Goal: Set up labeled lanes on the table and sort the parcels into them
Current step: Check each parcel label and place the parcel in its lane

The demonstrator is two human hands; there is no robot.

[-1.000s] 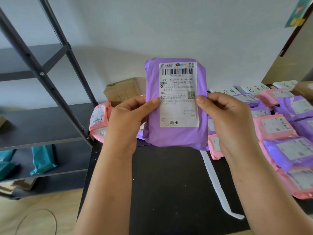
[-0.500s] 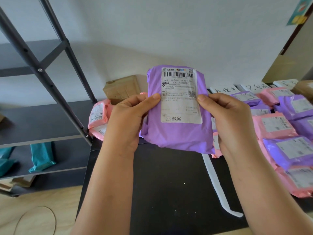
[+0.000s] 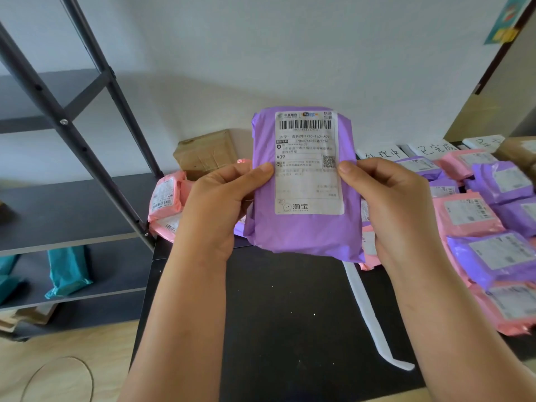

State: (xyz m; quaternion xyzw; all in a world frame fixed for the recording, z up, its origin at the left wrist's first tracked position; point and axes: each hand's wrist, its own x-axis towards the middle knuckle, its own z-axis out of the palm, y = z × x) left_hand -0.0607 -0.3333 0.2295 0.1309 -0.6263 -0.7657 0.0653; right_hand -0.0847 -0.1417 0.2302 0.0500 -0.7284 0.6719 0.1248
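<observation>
I hold a purple parcel (image 3: pixel 301 230) upright above the black table (image 3: pixel 284 314), its white shipping label facing me. My left hand (image 3: pixel 220 204) grips its left edge with the thumb on the front. My right hand (image 3: pixel 388 204) grips its right edge the same way. A white strip (image 3: pixel 368 311) runs down the table as a lane divider. To its right lie several pink and purple parcels (image 3: pixel 490 253) in rows. Handwritten white lane labels (image 3: pixel 383 153) stand at the table's far edge.
A brown cardboard parcel (image 3: pixel 207 153) leans against the wall behind pink parcels (image 3: pixel 166 198) at the table's left rear. A dark metal shelf rack (image 3: pixel 72 210) stands to the left, with teal bags (image 3: pixel 68 271) on a lower shelf. A wire loop lies on the wooden floor.
The purple parcel has tilted slightly and stayed between both hands; the view shifted a little. Both grips are unchanged.
</observation>
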